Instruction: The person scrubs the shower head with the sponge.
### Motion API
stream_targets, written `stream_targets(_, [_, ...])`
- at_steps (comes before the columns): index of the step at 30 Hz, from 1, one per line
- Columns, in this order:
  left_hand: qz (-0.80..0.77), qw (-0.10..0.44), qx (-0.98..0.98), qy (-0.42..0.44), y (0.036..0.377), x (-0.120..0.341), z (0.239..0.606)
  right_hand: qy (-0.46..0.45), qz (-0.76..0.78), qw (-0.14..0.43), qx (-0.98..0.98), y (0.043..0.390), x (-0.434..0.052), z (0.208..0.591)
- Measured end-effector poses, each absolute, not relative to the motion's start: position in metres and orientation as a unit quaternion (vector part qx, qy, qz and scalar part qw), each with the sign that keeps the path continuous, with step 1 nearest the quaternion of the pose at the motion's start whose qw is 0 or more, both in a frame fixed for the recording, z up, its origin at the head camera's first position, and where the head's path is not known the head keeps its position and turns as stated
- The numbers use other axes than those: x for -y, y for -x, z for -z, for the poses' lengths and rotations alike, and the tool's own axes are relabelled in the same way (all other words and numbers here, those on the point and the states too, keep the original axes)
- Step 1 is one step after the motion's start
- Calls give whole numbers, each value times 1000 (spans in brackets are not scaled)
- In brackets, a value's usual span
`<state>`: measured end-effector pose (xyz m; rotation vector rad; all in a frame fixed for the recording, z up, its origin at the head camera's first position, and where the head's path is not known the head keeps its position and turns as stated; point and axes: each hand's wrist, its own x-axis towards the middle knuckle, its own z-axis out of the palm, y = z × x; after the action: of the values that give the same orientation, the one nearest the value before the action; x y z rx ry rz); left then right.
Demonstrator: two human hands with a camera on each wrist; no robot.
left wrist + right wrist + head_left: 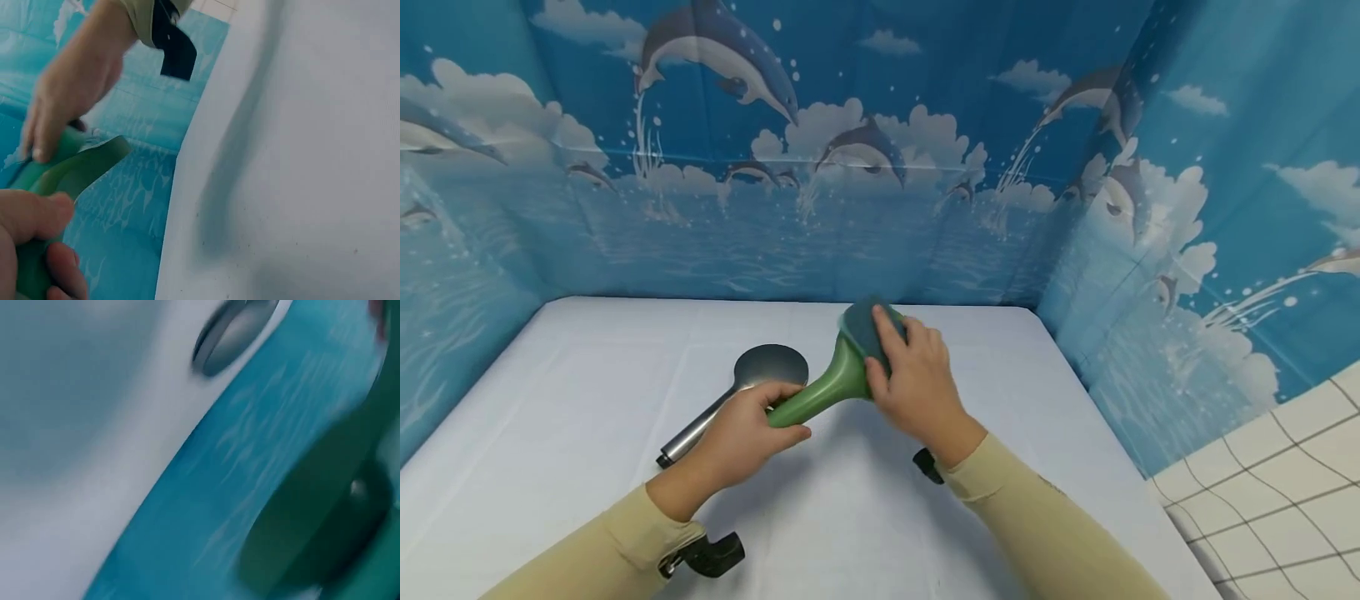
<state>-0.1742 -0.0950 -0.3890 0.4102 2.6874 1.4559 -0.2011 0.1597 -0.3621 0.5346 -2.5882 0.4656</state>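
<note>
A green shower head is held up over the white table, its broad end tilted toward the back right. My left hand grips its handle, with the thumb and fingers round it also visible in the left wrist view. My right hand holds a sponge-like pad, dark grey-blue with a teal edge, against the broad end. Its index finger lies along the pad. Close to the left hand, a chrome shower head with a dark round head lies on the table, partly hidden by that hand.
The white-covered table ends at a blue dolphin-print curtain behind and at both sides. White tiles show at the lower right. Black wrist mounts hang below both sleeves.
</note>
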Motion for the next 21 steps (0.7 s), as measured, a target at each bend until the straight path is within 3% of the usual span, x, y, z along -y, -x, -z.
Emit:
stream_targets(3, [-471, 31, -874, -117, 173, 96, 389, -111, -187, 187, 958, 214, -176, 360])
stream_targets(5, [-462, 21, -878, -119, 173, 96, 390, -102, -192, 180, 959, 211, -176, 362])
stream_targets(11, [-396, -29, -903, -161, 175, 87, 390, -242, -156, 254, 924, 177, -139, 374])
stream_targets(14, [-372, -35, -911, -172, 175, 83, 389, -257, -134, 264, 920, 174, -135, 377])
stream_targets(21, [-365, -18, -918, -154, 174, 82, 386, -120, -148, 203, 960, 204, -172, 367])
